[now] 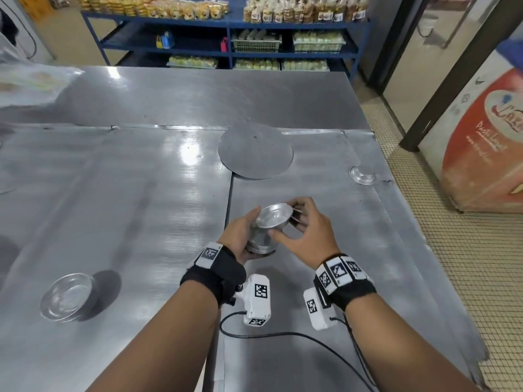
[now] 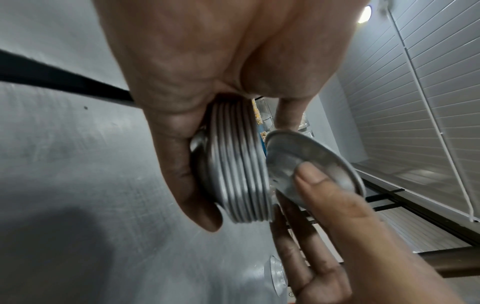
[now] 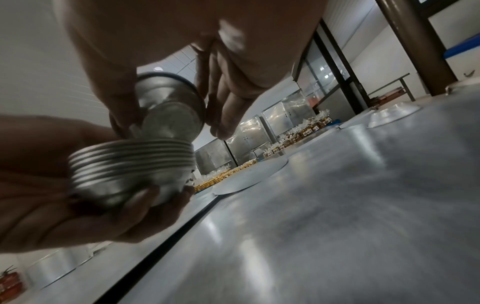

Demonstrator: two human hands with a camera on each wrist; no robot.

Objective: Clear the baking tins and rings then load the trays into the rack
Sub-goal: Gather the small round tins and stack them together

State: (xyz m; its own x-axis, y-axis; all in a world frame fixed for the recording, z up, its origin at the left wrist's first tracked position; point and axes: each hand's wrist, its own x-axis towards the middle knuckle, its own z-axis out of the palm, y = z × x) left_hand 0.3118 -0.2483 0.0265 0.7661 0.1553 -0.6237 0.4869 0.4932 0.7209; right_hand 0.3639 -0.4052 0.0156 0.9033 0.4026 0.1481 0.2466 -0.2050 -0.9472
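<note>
Head view shows both hands meeting just over the steel table [image 1: 141,193], a little right of centre. The left hand [image 1: 240,239] curls its fingers round a stack of small tins [image 1: 259,241], nested rim on rim, while the right hand [image 1: 307,230] pinches a single tin [image 1: 276,216] between thumb and fingertips, tilted and resting at the mouth of the stack (not yet seated, I judge). Clearing looks partly done: a stray tin [image 1: 362,174] sits upside down at two o'clock near the table's right edge, a larger shallow tin [image 1: 68,296] lies at eight o'clock, and a flat round disc [image 1: 255,150] rests at twelve. Neither trays nor a rack appear anywhere I can see, so the loading seems wholly ahead. Shelves [image 1: 226,38] of bagged goods stand beyond.
</note>
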